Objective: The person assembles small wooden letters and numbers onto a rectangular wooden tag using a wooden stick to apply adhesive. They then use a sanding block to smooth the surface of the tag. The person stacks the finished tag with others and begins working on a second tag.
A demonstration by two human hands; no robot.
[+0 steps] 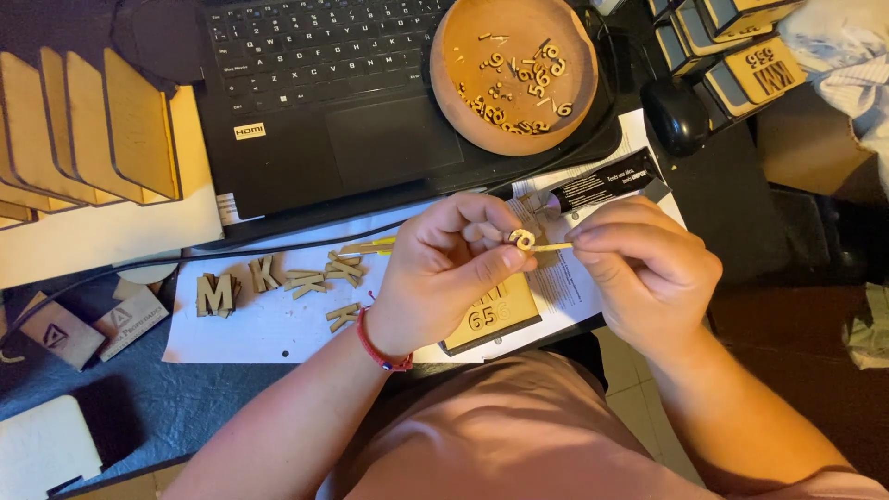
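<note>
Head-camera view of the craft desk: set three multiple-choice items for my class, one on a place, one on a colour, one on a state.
1. Where does the round wooden bowl of small cut-out pieces rest?
A. on the laptop
B. on the floor
C. on the person's lap

2. What colour is the band on the left wrist?
A. green
B. red
C. white

3. What is the left hand doing?
A. lying flat and open
B. pinching a small wooden piece
C. typing

Key: 1 A, the bowl overlaps the laptop's right side. 2 B, the band shows red. 3 B, its fingers close on the piece, which the right hand meets with a thin stick.
</note>
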